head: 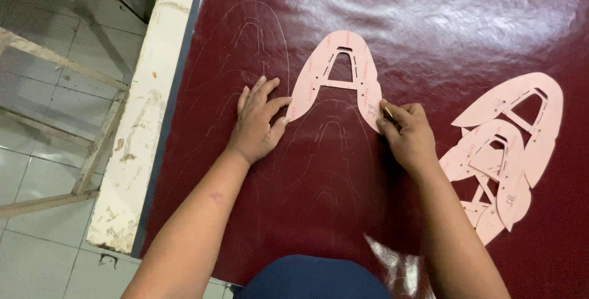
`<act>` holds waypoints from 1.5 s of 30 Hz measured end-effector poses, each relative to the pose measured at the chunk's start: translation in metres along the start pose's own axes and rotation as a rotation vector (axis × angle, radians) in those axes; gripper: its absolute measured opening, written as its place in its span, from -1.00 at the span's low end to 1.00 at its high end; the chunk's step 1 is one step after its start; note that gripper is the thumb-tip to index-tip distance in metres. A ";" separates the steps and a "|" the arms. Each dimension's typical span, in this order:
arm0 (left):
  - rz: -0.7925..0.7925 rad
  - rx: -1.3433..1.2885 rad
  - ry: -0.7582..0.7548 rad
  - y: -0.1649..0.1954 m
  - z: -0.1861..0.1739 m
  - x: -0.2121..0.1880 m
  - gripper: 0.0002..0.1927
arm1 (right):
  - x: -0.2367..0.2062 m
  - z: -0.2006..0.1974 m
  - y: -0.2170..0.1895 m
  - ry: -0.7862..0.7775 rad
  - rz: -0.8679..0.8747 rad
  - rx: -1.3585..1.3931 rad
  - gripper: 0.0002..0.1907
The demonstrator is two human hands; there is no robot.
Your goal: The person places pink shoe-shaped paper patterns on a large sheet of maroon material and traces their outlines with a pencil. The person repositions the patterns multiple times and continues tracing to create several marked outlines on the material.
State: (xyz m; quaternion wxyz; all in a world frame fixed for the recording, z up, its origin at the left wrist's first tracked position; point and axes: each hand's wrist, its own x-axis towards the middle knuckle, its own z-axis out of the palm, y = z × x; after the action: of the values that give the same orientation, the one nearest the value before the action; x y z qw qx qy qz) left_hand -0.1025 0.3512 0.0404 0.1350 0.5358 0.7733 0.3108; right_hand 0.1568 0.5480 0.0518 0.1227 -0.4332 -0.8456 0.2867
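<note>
A pink card shoe-upper template (340, 69) lies flat on a dark red leather sheet (429, 23). My left hand (257, 121) rests on the leather with fingers spread, its thumb and fingertips touching the template's lower left leg. My right hand (408, 136) is closed around a thin pen-like marking tool (388, 112), whose tip sits against the template's lower right leg. Faint traced outlines of the same shape show on the leather left of and below the template.
Several more pink templates (509, 145) lie overlapped in a pile at the right. The worn white table edge (144, 108) runs down the left, with a wooden frame (67, 66) and tiled floor beyond it. Dark blue clothing shows at the bottom.
</note>
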 end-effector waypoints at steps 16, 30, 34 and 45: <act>-0.091 0.434 -0.443 0.108 0.063 0.030 -0.27 | 0.001 0.009 0.011 0.023 -0.094 0.015 -0.61; -0.144 0.544 -0.591 0.136 0.045 0.046 -0.12 | 0.031 -0.017 -0.026 -0.089 -0.036 -0.251 -0.71; -0.151 0.533 -0.640 0.136 0.043 0.047 -0.13 | 0.043 -0.012 -0.073 0.111 -0.446 0.052 -0.79; -0.031 0.623 -0.586 0.119 0.067 0.045 -0.08 | 0.064 0.055 -0.165 -0.598 -0.318 -0.091 -0.68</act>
State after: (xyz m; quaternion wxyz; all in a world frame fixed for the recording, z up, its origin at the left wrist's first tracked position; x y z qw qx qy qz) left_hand 0.0052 0.4429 0.0690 0.1857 0.6049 0.7672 -0.1050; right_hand -0.0152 0.5026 0.1024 -0.1069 -0.1976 -0.9130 0.3404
